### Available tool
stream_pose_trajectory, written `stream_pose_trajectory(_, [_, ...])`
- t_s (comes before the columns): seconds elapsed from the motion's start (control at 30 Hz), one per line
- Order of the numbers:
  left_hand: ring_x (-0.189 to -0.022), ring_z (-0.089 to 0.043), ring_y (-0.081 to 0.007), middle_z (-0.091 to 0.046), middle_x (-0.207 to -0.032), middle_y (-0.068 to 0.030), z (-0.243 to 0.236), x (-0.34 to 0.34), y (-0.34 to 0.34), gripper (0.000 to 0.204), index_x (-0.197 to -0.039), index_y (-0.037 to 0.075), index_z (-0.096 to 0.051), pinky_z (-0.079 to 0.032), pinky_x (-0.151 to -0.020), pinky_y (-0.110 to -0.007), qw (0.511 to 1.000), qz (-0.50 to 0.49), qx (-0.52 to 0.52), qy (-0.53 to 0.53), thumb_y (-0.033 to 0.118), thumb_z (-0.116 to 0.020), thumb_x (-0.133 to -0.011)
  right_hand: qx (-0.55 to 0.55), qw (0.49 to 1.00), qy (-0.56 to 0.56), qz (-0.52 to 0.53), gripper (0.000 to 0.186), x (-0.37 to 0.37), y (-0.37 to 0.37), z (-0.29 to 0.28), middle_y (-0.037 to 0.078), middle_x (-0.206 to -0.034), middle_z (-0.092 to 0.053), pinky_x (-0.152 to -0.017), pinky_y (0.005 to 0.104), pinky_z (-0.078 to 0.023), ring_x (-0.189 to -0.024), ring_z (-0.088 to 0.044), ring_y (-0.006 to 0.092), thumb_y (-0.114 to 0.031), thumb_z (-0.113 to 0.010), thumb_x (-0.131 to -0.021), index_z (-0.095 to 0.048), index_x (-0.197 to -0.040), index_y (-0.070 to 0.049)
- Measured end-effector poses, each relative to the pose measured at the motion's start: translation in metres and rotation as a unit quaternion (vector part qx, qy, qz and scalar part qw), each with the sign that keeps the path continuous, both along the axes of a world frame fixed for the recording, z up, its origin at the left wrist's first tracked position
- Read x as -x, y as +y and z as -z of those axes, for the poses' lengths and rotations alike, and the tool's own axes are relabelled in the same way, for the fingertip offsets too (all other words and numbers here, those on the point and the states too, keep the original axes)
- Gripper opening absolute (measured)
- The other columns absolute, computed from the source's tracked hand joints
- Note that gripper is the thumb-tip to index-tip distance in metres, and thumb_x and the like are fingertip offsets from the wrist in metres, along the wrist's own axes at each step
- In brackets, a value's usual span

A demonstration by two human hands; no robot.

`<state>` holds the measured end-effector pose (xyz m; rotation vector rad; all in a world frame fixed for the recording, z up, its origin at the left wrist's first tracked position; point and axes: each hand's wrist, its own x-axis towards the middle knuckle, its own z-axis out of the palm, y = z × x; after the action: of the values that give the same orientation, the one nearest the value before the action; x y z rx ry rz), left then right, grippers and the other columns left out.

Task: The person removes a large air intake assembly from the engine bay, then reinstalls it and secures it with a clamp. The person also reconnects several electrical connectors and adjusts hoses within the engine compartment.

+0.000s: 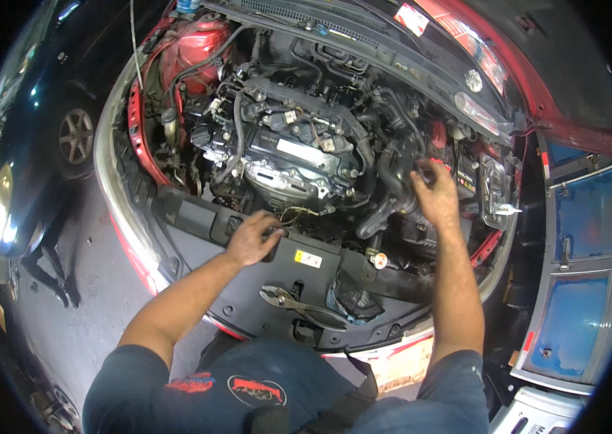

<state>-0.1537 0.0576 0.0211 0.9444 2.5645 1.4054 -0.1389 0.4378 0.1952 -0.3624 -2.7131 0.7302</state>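
Note:
A car's engine bay lies in front of me, with the engine [291, 148] in its middle. Over the near edge of the bay, at the black front cover panel [197, 246], is my left hand [254, 239]. Its fingers are bent and the thumb stands apart from them; I make out nothing held. Thin wires [302, 211] run just beyond its fingertips. My right hand [437, 194] is over the right side, between the black intake hose [395, 173] and the battery [466, 177]. Its fingers curl toward the thumb, and what they hold, if anything, is too dark to tell.
Slip-joint pliers [306, 307] and a crumpled black bag or cloth [356, 298] lie on the front panel. A clear plastic tray [494, 188] sits at the bay's right edge. Blue-panelled metal cabinets [588, 217] stand right; a dark car [31, 145] stands left.

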Motion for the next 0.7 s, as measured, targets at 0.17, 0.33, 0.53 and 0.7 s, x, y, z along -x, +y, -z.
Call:
stream_pose_trajectory(0.17, [-0.091, -0.064, -0.0376, -0.064, -0.095, -0.0165, 0.031, 0.035, 0.066, 0.033, -0.098, 0.002, -0.069, -0.053, -0.082, -0.045, 0.983, 0.153, 0.032, -0.101, 0.035, -0.065, -0.094, -0.150, 0.988, -0.033, 0.015, 0.046, 0.098, 0.026, -0.011, 0.023, -0.122, -0.061, -0.104, 0.0435, -0.046, -0.119, -0.058, 0.0392, -0.021, -0.072, -0.086, -0.060, -0.124, 0.001])
stream_pose_trajectory(0.33, [-0.079, -0.068, -0.0332, -0.067, -0.085, -0.0158, 0.049, 0.025, 0.129, 0.042, -0.094, 0.003, -0.068, -0.055, -0.076, -0.047, 0.910, 0.308, -0.134, -0.242, 0.044, -0.060, -0.098, -0.312, 0.949, -0.039, -0.023, 0.049, 0.190, 0.042, -0.002, 0.023, -0.116, -0.059, -0.099, 0.0454, -0.049, -0.114, -0.058, 0.0413, -0.017, -0.073, -0.084, -0.058, -0.126, 0.002])
stream_pose_trajectory(0.53, [-0.092, -0.069, -0.0370, -0.070, -0.095, -0.0199, 0.050, 0.022, 0.145, 0.045, -0.092, 0.002, -0.069, -0.054, -0.083, -0.049, 0.783, 0.457, 0.030, -0.420, 0.046, -0.058, -0.097, -0.367, 0.918, -0.150, -0.018, 0.038, 0.233, 0.041, -0.008, 0.019, -0.107, -0.065, -0.089, 0.0441, -0.054, -0.102, -0.064, 0.0392, -0.015, -0.074, -0.083, -0.065, -0.118, -0.003])
stream_pose_trajectory(0.7, [-0.096, -0.069, -0.0323, -0.071, -0.104, -0.0148, 0.039, 0.033, 0.130, 0.032, -0.104, 0.007, -0.070, -0.054, -0.089, -0.044, 0.774, 0.485, -0.030, -0.405, 0.036, -0.058, -0.100, -0.344, 0.915, -0.198, -0.073, 0.055, 0.227, 0.036, 0.008, 0.023, -0.121, -0.064, -0.095, 0.0445, -0.052, -0.111, -0.063, 0.0401, -0.020, -0.077, -0.082, -0.058, -0.130, -0.002])
